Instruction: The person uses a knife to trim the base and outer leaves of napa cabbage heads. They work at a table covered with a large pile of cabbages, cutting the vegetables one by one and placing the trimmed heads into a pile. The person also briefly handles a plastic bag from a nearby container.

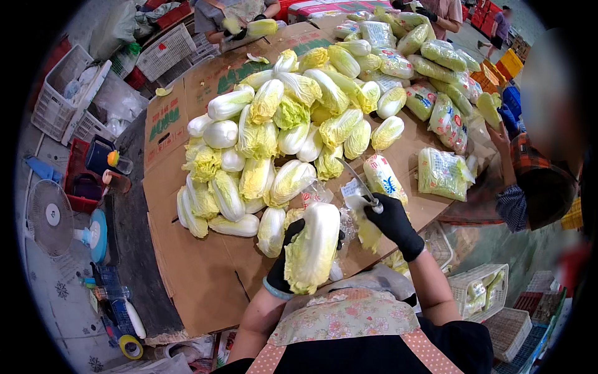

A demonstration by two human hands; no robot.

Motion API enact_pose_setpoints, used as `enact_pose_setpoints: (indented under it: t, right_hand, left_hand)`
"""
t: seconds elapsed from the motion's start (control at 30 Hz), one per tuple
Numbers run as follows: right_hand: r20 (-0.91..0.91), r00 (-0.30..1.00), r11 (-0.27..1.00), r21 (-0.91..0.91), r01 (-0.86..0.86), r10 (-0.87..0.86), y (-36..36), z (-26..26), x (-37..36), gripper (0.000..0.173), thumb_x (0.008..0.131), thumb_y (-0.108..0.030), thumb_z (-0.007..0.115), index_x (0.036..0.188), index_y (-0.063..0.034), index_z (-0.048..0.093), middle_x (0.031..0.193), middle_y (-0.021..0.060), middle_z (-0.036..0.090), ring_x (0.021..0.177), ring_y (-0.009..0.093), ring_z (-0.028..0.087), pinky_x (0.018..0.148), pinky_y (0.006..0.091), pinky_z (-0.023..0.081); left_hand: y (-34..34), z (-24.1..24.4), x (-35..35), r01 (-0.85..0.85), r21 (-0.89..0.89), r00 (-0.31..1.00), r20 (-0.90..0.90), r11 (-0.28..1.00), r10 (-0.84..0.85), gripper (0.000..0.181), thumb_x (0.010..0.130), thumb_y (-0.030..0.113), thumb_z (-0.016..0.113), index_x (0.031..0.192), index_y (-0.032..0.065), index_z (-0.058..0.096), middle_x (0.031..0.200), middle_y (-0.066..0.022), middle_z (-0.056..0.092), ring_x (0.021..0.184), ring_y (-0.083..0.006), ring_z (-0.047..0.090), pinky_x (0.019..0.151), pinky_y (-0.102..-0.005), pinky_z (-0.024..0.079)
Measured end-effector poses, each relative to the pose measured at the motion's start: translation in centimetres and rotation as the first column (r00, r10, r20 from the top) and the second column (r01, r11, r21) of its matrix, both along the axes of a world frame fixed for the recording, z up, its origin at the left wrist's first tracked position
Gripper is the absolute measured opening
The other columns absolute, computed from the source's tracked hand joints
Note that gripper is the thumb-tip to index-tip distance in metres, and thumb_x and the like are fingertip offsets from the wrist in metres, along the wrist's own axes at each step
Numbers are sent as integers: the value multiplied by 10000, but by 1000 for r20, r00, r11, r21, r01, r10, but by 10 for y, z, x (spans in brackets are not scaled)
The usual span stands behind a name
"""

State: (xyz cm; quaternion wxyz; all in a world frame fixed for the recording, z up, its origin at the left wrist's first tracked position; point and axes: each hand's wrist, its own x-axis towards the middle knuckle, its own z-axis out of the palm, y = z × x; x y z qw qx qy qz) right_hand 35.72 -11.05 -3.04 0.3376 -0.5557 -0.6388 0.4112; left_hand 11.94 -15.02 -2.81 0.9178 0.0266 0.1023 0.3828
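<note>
My left hand (286,252), in a black glove, holds a napa cabbage (315,248) upright in front of my apron, its fingertips showing at the far side. In my right hand (395,226), also black-gloved, is a knife (357,177) with a curved blade, gripped by the handle and pointing up and left. Loose cabbage leaves (366,229) lie or hang just below the right hand; whether it touches them I cannot tell. Beyond both hands a large heap of bare napa cabbages (266,135) covers the cardboard. A cabbage in a printed plastic bag (385,180) lies just past the knife.
Flattened cardboard (196,276) covers the table. Bagged cabbages (448,117) are piled at the far right. Co-workers' gloved hands (238,32) work across the table; another person's arm (502,149) reaches in from the right. A fan (51,215) stands left; crates (481,290) sit lower right.
</note>
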Motion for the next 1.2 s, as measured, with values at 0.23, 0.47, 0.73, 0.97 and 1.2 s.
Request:
enact_pose_setpoints:
  t: [0.23, 0.47, 0.73, 0.97, 1.2]
  right_hand:
    - [28, 997, 993, 99, 71, -74, -23, 18, 11, 580, 706, -148, 722, 1226, -51, 484, 1145, 116, 566, 1023, 173, 547, 869, 297, 419]
    - [-425, 901, 991, -125, 38, -89, -37, 18, 1, 735, 670, -154, 747, 1305, -33, 397, 1188, 67, 534, 1070, 125, 484, 943, 287, 352]
    - [-889, 150, 828, -458, -323, -433, -50, 4, 23, 561, 864, -329, 484, 1315, -26, 342, 1210, 221, 488, 995, 352, 565, 739, 424, 522]
    - [-858, 318, 619, -512, -595, -404, -23, -16, 27, 723, 853, -606, 317, 1340, -72, 301, 1219, 257, 462, 813, 426, 592, 600, 430, 522]
    - [-787, 491, 840, -512, -181, -373, -20, 20, 11, 677, 884, -555, 334, 1210, 29, 436, 883, 140, 627, 505, 118, 538, 408, 176, 406]
  left_hand:
    - [20, -9, 30, -137, 525, 632, -607, 840, 482, 524, 852, 225, 566, 1287, 11, 365, 1207, -77, 478, 1104, -161, 452, 954, -296, 350]
    - [23, 20, 47, 84, 783, 458, -580, 617, 674, 665, 751, -67, 467, 1368, 20, 233, 1335, -110, 381, 1220, -184, 368, 1022, -301, 275]
    - [53, -4, 17, 246, 768, 313, -641, 592, 701, 517, 776, -61, 403, 1289, 5, 394, 1251, -92, 482, 1159, -196, 445, 1021, -322, 282]
    - [45, 37, 26, 320, 737, 733, -591, 596, 337, 542, 838, 223, 576, 1299, 23, 375, 1242, -91, 478, 1177, -178, 418, 983, -292, 320]
    - [14, -5, 20, 293, 797, 454, -602, 529, 656, 533, 749, 110, 673, 1209, 6, 426, 1142, -109, 540, 1032, -214, 536, 891, -337, 434]
